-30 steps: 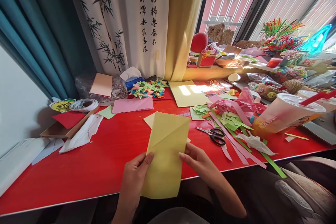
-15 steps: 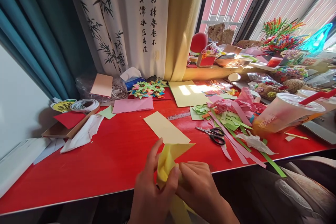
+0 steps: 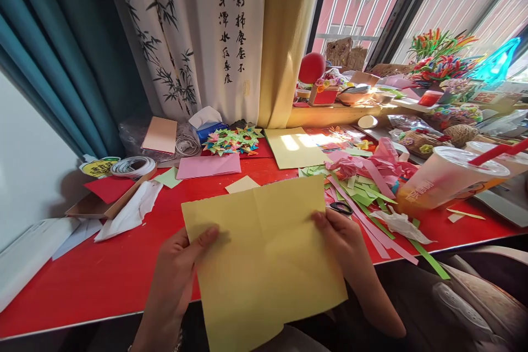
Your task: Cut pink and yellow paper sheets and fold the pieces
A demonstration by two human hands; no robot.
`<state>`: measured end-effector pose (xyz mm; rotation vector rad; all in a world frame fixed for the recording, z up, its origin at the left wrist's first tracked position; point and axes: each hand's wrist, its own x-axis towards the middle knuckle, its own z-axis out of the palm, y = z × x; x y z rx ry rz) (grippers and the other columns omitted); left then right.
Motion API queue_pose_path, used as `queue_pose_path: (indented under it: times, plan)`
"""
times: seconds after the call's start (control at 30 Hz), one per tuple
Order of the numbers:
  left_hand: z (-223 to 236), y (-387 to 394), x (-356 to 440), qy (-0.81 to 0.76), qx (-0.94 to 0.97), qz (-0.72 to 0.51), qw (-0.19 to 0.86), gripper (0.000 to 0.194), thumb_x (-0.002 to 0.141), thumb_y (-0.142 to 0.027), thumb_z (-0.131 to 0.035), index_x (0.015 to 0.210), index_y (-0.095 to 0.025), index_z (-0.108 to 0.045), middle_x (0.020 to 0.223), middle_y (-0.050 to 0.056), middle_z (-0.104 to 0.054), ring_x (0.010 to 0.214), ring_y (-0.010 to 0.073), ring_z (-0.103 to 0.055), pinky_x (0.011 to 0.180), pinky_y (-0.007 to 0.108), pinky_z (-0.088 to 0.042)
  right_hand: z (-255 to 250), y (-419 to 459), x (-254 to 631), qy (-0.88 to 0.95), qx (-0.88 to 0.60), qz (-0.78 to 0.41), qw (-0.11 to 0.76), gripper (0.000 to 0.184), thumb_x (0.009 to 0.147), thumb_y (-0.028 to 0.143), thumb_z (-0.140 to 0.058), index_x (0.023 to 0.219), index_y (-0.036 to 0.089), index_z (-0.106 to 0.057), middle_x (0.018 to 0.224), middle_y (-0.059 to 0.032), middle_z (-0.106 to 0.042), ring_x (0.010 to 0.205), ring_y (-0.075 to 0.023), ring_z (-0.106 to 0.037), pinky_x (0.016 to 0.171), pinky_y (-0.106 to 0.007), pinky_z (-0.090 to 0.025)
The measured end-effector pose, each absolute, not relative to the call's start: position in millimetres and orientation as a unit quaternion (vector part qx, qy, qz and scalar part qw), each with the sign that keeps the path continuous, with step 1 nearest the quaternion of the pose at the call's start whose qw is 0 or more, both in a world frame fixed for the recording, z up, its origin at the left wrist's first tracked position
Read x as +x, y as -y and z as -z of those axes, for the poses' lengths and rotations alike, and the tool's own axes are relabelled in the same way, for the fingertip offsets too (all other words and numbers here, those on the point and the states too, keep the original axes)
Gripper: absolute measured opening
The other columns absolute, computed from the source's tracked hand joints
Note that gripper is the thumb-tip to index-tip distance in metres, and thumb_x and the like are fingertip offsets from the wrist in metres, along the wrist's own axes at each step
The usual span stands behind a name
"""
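A yellow sheet of paper (image 3: 268, 264) with faint fold creases is spread flat between my hands, over the table's front edge. My left hand (image 3: 181, 258) pinches its left side, thumb on top and fingers behind. At the right side, my right hand (image 3: 342, 239) grips the sheet the same way. Behind the paper, a paler yellow piece (image 3: 243, 184) lies on the table, mostly covered. Scissors with black handles (image 3: 341, 208) show only in part, beyond my right hand.
The red table (image 3: 103, 269) carries green and pink paper strips (image 3: 371, 192) and plastic cups (image 3: 449, 181) at right. Toward the back are a pink paper (image 3: 209, 166), a folded-paper ornament (image 3: 233, 140) and a yellow pad (image 3: 295, 146). A cardboard tray (image 3: 117, 203) stands at left.
The yellow paper was bunched and folded in my hands; now it is opened out into a wide sheet. My hands have moved apart, left and right, and the sheet covers most of the scissors.
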<state>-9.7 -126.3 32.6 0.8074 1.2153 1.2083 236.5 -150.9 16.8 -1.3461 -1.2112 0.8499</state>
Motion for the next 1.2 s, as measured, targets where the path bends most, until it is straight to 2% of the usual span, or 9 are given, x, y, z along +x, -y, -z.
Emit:
queue_pose_path:
  times: [0.17,0.27,0.37,0.57,0.63,0.77,0.9,1.07,1.2]
  plan:
    - [-53,120,-11,-0.441,0.511,-0.582,0.454,0.021,0.07,-0.038,-0.074,0.082,-0.022,-0.074,0.09,0.003,-0.075,0.092,0.0264,-0.068,0.08,0.038,-0.056,-51,140,253,0.604,-0.502,-0.239,0.571,0.014,0.085,0.032,-0.057,0.093,0.026,-0.067,0.094,-0.0038,-0.068,0.088,-0.0217,-0.063,0.073,-0.034,-0.051]
    - [-64,121,-18,-0.298,0.679,-0.608,0.285,0.02,0.078,-0.046,-0.064,0.082,-0.029,-0.074,0.1,0.0,-0.073,0.113,0.0273,-0.058,0.097,0.044,-0.047,-69,140,264,0.683,-0.411,-0.101,0.595,0.016,0.084,0.024,-0.058,0.089,0.032,-0.07,0.107,-0.0008,-0.067,0.108,-0.0241,-0.057,0.091,-0.041,-0.046]
    - [-51,117,-34,-0.25,0.795,-0.523,0.177,0.014,0.084,-0.035,-0.06,0.091,-0.034,-0.072,0.11,-0.003,-0.07,0.121,0.0252,-0.052,0.106,0.048,-0.039,-60,137,275,0.713,-0.41,-0.046,0.567,0.027,0.087,0.017,-0.052,0.08,0.034,-0.071,0.113,0.0026,-0.066,0.117,-0.0235,-0.053,0.101,-0.046,-0.04]
    - [25,110,-57,-0.277,0.914,-0.263,0.133,0.056,0.083,0.002,-0.033,0.12,-0.03,-0.06,0.128,-0.002,-0.059,0.127,0.0191,-0.046,0.104,0.043,-0.042,23,130,285,0.781,-0.503,-0.111,0.353,0.043,0.085,0.006,-0.037,0.079,0.028,-0.073,0.123,-0.0017,-0.062,0.124,-0.0244,-0.048,0.096,-0.05,-0.047]
    - [39,111,-59,-0.274,0.932,-0.219,0.089,0.066,0.078,0.008,-0.03,0.125,-0.03,-0.056,0.129,-0.003,-0.058,0.127,0.0178,-0.046,0.105,0.043,-0.041,40,133,283,0.78,-0.518,-0.067,0.345,0.044,0.083,0.003,-0.034,0.083,0.025,-0.072,0.121,-0.0038,-0.064,0.12,-0.0241,-0.053,0.094,-0.051,-0.048]
    - [37,121,-50,-0.298,0.906,-0.301,0.003,0.062,0.077,0.008,-0.03,0.125,-0.022,-0.056,0.131,0.002,-0.057,0.128,0.0187,-0.045,0.108,0.044,-0.039,39,153,261,0.761,-0.519,0.05,0.385,0.034,0.088,0.007,-0.041,0.106,0.023,-0.065,0.12,-0.0079,-0.064,0.118,-0.0237,-0.054,0.1,-0.051,-0.044]
    - [31,144,-23,-0.315,0.896,-0.306,-0.07,0.054,0.082,0.001,-0.04,0.134,-0.011,-0.045,0.132,0.01,-0.056,0.128,0.0222,-0.045,0.106,0.039,-0.042,33,175,222,0.836,-0.456,0.042,0.302,0.039,0.091,0.012,-0.044,0.128,0.019,-0.054,0.133,-0.0091,-0.054,0.126,-0.022,-0.047,0.101,-0.043,-0.046]
    - [49,160,-4,-0.243,0.93,-0.25,-0.116,0.045,0.083,0.0,-0.04,0.125,-0.006,-0.054,0.126,0.012,-0.06,0.124,0.0254,-0.05,0.1,0.037,-0.047,50,181,202,0.869,-0.429,0.066,0.239,0.042,0.093,0.024,-0.046,0.134,0.013,-0.047,0.133,-0.0093,-0.052,0.125,-0.0239,-0.048,0.099,-0.043,-0.048]
    - [59,158,-10,-0.234,0.939,-0.221,-0.116,0.047,0.085,0.0,-0.037,0.129,-0.008,-0.05,0.132,0.01,-0.055,0.128,0.0237,-0.044,0.103,0.037,-0.044,55,181,207,0.874,-0.429,0.068,0.217,0.041,0.094,0.025,-0.044,0.134,0.018,-0.047,0.137,-0.007,-0.047,0.127,-0.0232,-0.044,0.101,-0.042,-0.046]
